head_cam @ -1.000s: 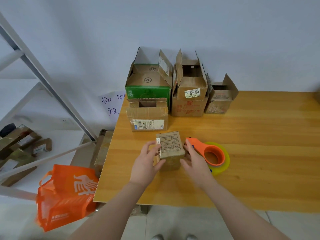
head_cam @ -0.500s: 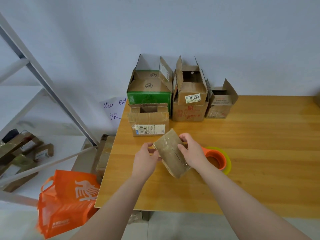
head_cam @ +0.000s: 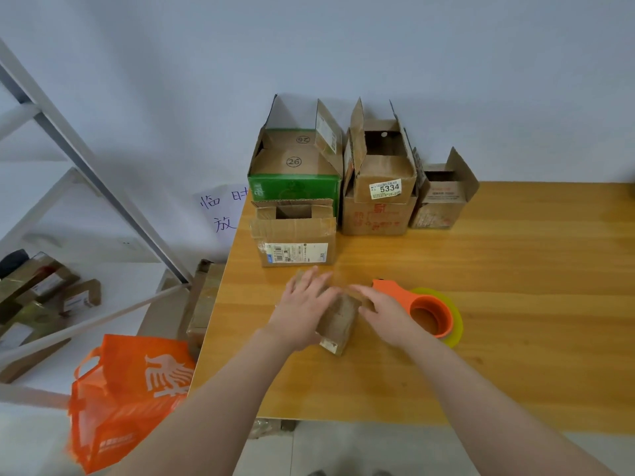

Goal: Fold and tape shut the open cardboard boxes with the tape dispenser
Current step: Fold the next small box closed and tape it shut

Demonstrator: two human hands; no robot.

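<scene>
A small brown cardboard box [head_cam: 338,321] lies tilted on the wooden table [head_cam: 515,338] between my hands. My left hand [head_cam: 302,307] rests over its left side with fingers spread and straight. My right hand [head_cam: 385,310] touches its right side with fingers stretched along the top edge. Just right of that hand an orange tape dispenser [head_cam: 429,314] with a yellowish tape roll lies on the table, untouched. Several open boxes stand at the back: a green one [head_cam: 293,188], one labelled 5334 [head_cam: 378,214], a small one [head_cam: 436,211] and a labelled one in front [head_cam: 293,242].
Left of the table stands a white metal rack [head_cam: 86,173] holding packages. An orange bag [head_cam: 130,389] sits on the floor by the table's front left corner, with cardboard boxes [head_cam: 202,304] behind it. The table's left edge runs close to my left hand.
The small box was lifted and turned over between both hands, and now it lies back on the table. My left hand has moved from its side to lie over it.
</scene>
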